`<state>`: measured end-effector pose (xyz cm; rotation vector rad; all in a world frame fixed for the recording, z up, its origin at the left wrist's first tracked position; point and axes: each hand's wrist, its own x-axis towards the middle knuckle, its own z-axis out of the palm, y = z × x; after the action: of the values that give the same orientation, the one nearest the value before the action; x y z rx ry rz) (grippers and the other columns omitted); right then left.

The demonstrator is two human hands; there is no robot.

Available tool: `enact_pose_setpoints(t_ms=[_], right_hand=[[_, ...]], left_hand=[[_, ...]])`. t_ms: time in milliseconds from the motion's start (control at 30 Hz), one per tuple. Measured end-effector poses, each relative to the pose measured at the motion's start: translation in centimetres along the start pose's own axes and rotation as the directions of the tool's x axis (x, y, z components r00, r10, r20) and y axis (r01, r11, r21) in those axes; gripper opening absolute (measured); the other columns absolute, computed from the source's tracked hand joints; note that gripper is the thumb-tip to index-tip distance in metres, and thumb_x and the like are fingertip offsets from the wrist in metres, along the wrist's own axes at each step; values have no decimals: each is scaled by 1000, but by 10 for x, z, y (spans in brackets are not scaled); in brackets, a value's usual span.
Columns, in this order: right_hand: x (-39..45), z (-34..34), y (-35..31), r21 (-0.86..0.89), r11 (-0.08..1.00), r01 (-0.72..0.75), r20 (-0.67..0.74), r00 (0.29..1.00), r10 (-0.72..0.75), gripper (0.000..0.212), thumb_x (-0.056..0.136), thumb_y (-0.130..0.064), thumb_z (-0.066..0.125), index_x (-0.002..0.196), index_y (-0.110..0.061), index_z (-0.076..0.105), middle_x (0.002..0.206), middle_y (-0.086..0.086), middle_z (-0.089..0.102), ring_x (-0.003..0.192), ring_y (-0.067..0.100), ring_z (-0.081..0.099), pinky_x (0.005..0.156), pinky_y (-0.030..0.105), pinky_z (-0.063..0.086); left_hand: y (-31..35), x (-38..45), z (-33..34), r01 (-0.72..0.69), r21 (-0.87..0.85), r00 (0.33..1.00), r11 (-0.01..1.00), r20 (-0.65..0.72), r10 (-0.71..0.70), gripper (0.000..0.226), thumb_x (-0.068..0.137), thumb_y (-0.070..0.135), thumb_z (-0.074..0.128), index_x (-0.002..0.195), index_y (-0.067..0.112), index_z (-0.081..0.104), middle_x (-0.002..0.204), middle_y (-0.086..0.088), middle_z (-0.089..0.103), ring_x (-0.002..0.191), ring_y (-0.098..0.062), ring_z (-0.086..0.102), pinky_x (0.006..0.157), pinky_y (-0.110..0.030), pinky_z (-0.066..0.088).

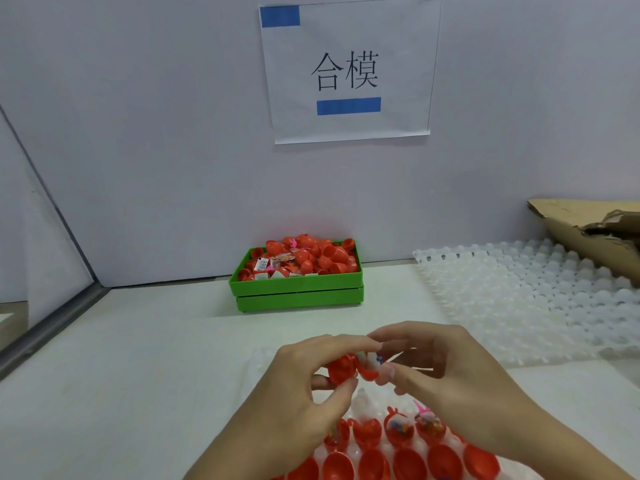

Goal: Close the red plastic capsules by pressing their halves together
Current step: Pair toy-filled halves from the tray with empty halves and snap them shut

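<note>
1. Your left hand (pixel 304 382) pinches one red capsule half (pixel 341 370) in its fingers, just above the near tray (pixel 453 441).
2. Your right hand (pixel 446 372) has its fingers clamped on the other half (pixel 370 370), which has a small toy in it.
3. The two halves touch but are not shut.
4. More red halves sit in the near tray, below your hands.
5. A green box (pixel 298 289) full of red capsules stands far back on the desk (pixel 138 358).

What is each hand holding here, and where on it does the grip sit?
The left hand pinches one red capsule half by its rounded outside; the right hand grips the filled half at its rim. The halves meet, unclosed.
</note>
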<state>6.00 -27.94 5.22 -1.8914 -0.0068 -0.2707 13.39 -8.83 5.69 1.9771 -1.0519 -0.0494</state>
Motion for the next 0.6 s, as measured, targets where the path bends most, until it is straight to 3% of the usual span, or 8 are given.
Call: enact_pose_setpoints(t_ms=[133,333,600], right_hand=[[0,2,-2,-11,1000,6,23,1000,-6,37,87,-8,70,98,-43,73,92,-7,75,77,14,73,70,20,56],[-2,2,-3,30,1000,-7,3,1000,7,24,89,-7,68,101,-28,72,89,-2,76,79,15,74,72,25,59],[-2,1,-5,13,999,34,0,999,-34,28,88,-13,71,98,-39,73,90,-4,75,79,15,73,70,22,57]], left_hand=[[-1,0,1,23,-16,999,1000,-24,-24,44,90,7,66,103,49,62,103,27,67,104,1,65,81,-7,51],[-4,0,0,35,-48,999,998,-37,-36,37,89,9,68,103,43,63,101,22,69,103,-3,66,82,-13,55],[-3,0,0,35,-53,999,998,-38,-38,46,90,9,66,109,51,64,104,28,68,105,0,66,83,-12,54]])
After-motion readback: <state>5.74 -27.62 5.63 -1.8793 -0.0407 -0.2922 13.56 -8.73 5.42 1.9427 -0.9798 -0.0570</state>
